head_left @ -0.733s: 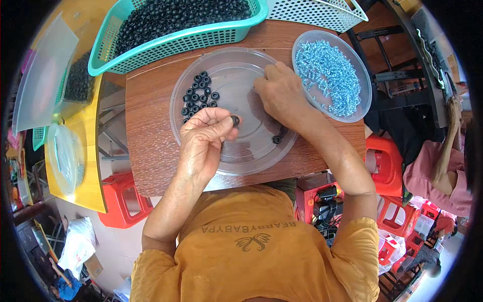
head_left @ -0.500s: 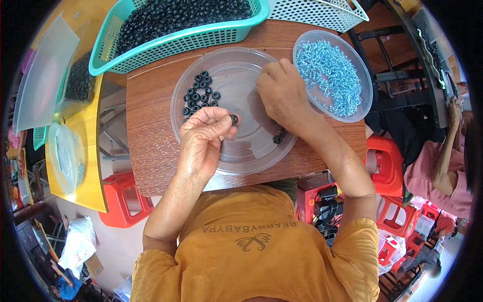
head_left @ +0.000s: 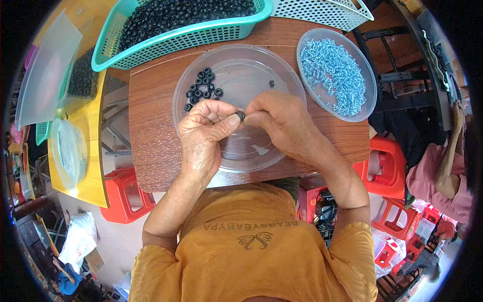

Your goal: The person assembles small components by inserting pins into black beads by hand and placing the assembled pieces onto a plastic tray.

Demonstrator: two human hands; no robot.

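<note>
Over a clear round plastic tray (head_left: 236, 161), my left hand (head_left: 201, 133) pinches a small round black piece (head_left: 240, 116) between thumb and fingertips. The fingertips of my right hand (head_left: 284, 121) close together right against that piece; whatever they hold is too small or hidden to make out. Several black ring-shaped pieces (head_left: 203, 80) with holes lie loose in the tray's left part. One small dark piece (head_left: 271, 83) lies apart from them, beyond my right hand. To the right, a shallow clear dish (head_left: 371, 93) holds many tiny shiny blue parts (head_left: 334, 75).
A green basket (head_left: 176, 46) heaped with black pieces stands at the table's far left, beside a white perforated basket (head_left: 322, 16). Red stools (head_left: 123, 196) flank the brown table (head_left: 151, 126). A yellow table (head_left: 85, 176) stands left. Another person's arm (head_left: 448, 151) shows far right.
My right hand has come from the tray's right side back to the left, and its fingertips now meet the black piece in my left hand.
</note>
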